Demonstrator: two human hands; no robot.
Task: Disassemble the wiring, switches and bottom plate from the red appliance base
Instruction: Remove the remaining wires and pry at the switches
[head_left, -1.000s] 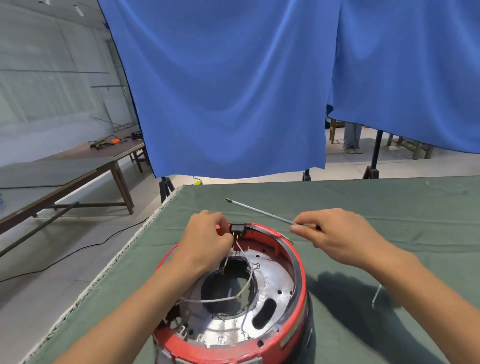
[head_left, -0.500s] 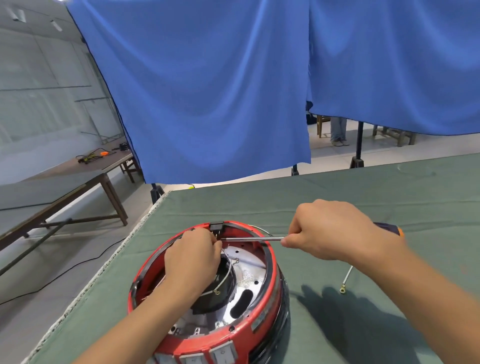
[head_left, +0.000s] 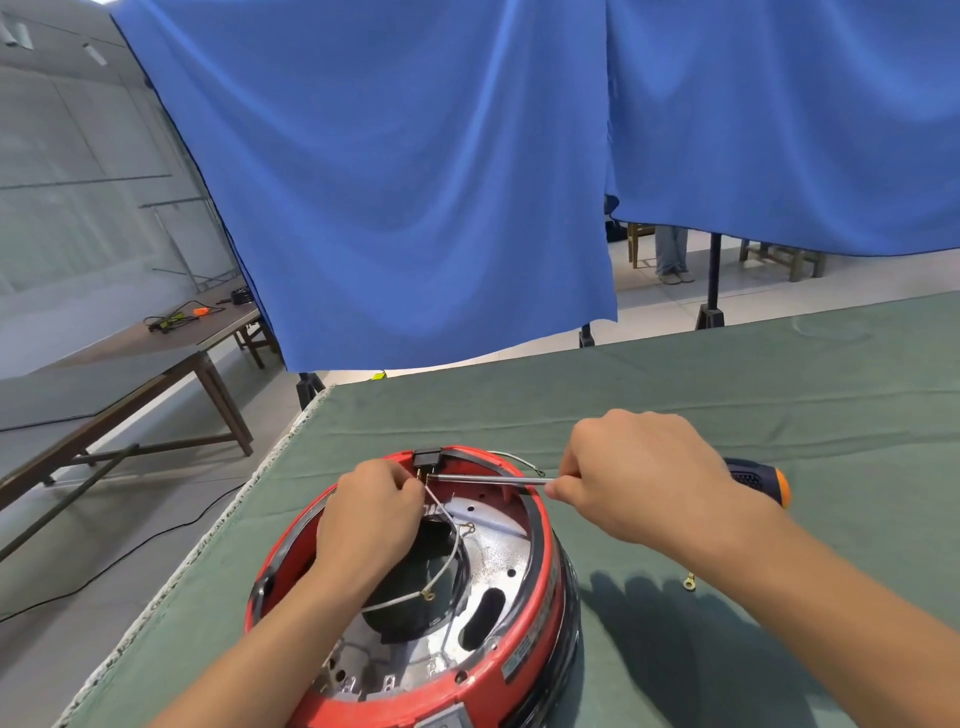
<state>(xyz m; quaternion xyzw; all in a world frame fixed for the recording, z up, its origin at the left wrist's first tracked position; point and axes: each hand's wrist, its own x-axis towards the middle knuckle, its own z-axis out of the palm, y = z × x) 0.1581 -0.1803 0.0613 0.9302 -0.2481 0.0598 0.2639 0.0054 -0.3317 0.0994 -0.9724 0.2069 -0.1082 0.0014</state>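
Note:
The red appliance base (head_left: 540, 639) lies upside down on the green cloth, its silver bottom plate (head_left: 498, 566) showing inside the rim. White wires (head_left: 447, 566) with ring terminals run from a black switch block (head_left: 427, 457) at the far rim. My left hand (head_left: 371, 519) reaches inside the base and pinches the wires just below that block. My right hand (head_left: 634, 478) grips a screwdriver (head_left: 488, 478) with a black-and-orange handle. Its metal shaft lies level and points left, its tip at the block's terminals beside my left fingers.
The green-covered table (head_left: 779, 395) drops off at its left edge near the base. A loose ring terminal (head_left: 689, 583) lies on the cloth to the right. Blue curtains (head_left: 415, 182) hang behind. A wooden table (head_left: 130, 364) with tools stands far left; a person's legs show behind the curtain.
My right hand shifted from pinching the raised shaft to gripping the handle. The screwdriver came down level, its tip now at the switch block. My left hand stays at the wires.

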